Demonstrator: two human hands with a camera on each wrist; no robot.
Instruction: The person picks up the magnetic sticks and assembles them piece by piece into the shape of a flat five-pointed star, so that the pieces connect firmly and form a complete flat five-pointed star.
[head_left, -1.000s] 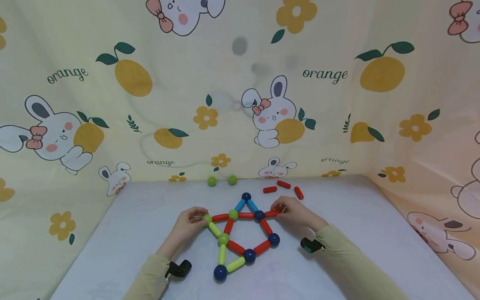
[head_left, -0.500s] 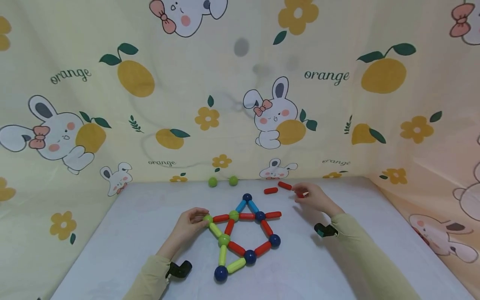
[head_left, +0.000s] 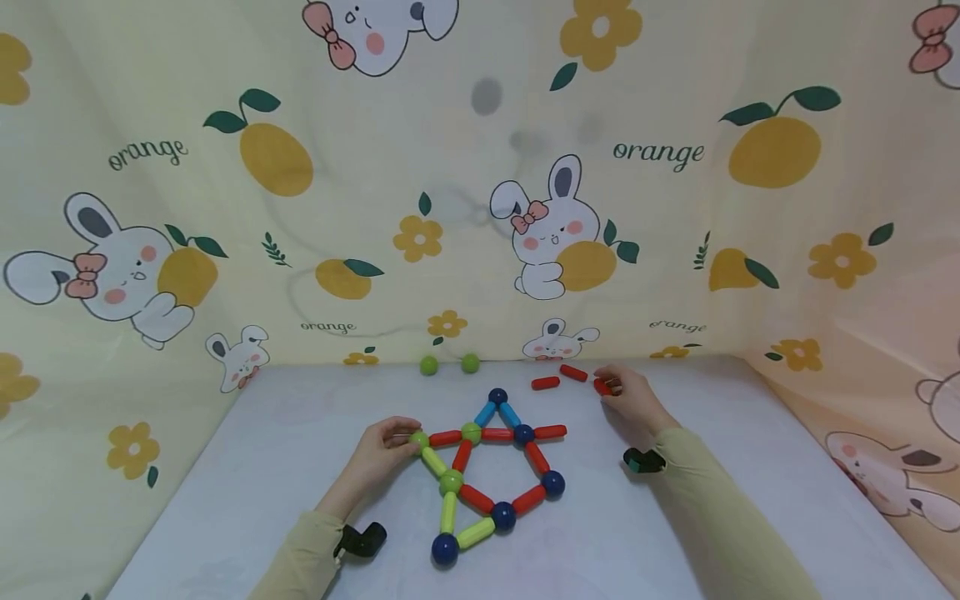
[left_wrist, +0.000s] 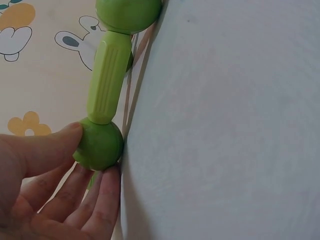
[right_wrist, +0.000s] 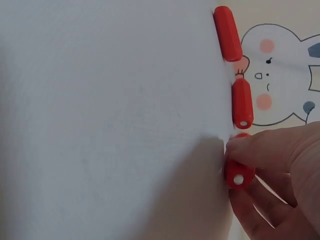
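My left hand [head_left: 381, 447] pinches a green ball [left_wrist: 102, 145] at the left corner of a frame of coloured rods and balls lying on the table. A light green rod [left_wrist: 108, 77] runs from that ball to another green ball [head_left: 452, 482]. At the back right, my right hand [head_left: 633, 400] pinches a red rod [right_wrist: 240, 170] between thumb and fingers. One red rod [head_left: 551, 432] sticks out rightward from a dark blue ball [head_left: 524, 434], its outer end free. Blue rods [head_left: 486, 414] meet at a dark blue ball [head_left: 498, 397] at the frame's far tip.
Two loose red rods [head_left: 545, 383] lie left of my right hand. A pair of loose green balls [head_left: 470, 363] sits at the table's back edge. A patterned cloth [head_left: 450, 167] hangs behind the white table [head_left: 337, 392].
My right hand has let go of the red rod sticking out of the frame, moved back and right, and taken hold of a loose red rod. The left hand keeps its place.
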